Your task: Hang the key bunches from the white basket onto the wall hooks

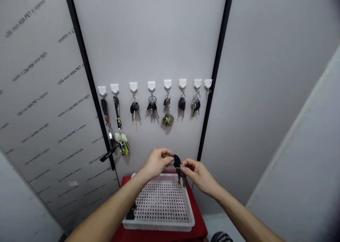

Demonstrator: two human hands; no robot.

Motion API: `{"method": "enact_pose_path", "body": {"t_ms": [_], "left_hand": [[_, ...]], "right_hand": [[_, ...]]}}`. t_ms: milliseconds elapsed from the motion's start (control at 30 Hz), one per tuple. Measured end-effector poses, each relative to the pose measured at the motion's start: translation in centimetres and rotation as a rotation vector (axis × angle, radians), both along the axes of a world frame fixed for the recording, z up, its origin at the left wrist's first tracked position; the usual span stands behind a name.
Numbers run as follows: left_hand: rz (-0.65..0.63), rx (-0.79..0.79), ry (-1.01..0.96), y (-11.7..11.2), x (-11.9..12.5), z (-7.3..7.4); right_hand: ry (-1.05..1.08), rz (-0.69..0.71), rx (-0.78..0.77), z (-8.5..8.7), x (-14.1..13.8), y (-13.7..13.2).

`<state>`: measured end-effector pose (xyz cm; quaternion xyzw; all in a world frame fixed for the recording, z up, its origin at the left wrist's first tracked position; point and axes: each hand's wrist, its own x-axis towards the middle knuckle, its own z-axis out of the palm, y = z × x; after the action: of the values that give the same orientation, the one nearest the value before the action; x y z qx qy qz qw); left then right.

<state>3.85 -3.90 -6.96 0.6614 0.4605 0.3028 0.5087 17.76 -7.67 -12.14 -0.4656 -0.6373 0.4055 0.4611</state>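
Pinching a black-headed key bunch [177, 163] between both hands, left hand [156, 162] and right hand [198, 174], you hover over the near white perforated plastic tray [162, 203].

Soft, even light, fairly bright and cool, fills the view. It seems to come from above and behind the camera, since the hanging keys [151, 107] throw faint, blurry shadows just below themselves on the grey panel [148, 40]. The wide lens splays the black strips [79, 50] outward and stretches the forearms [111, 210] at the bottom edge (the top right corner darkens too). The bunch of keys [177, 163] between the left hand [156, 162] and the right hand [199, 174] reads as a dark, slightly soft shape with little detail.
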Motion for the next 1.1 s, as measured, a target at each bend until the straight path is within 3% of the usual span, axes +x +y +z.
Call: {"method": "enact_pose_path", "body": {"t_ms": [133, 267, 433, 500, 733, 933, 1100], "left_hand": [[0.055, -0.058, -0.096, 0.6, 0.5, 0.5], [0.061, 0.007, -0.093, 0.7, 1.8, 2.3], [0.016, 0.196, -0.086, 0.6, 3.9, 5.0], [0.027, 0.231, -0.131, 0.8, 4.5, 6.0], [0.099, 0.259, -0.321, 1.7, 5.7, 8.1], [0.097, 0.233, -0.322, 2.8, 8.5, 8.9], [0.104, 0.411, -0.239, 4.2, 11.7, 10.5]], "right_hand": [[-0.149, -0.174, 0.219, 1.6, 1.3, 0.4], [-0.038, -0.122, 0.1, 3.2, 2.2, 1.0], [0.178, 0.074, 0.024, 4.4, 2.0, 0.9], [0.226, 0.054, 0.016, 4.8, 2.2, 0.8], [0.265, -0.262, 0.073, 7.5, 4.6, 1.1], [0.045, -0.577, 0.365, 11.2, 8.1, 3.9], [-0.137, -0.794, 0.626, 13.7, 10.0, 6.7]]}}
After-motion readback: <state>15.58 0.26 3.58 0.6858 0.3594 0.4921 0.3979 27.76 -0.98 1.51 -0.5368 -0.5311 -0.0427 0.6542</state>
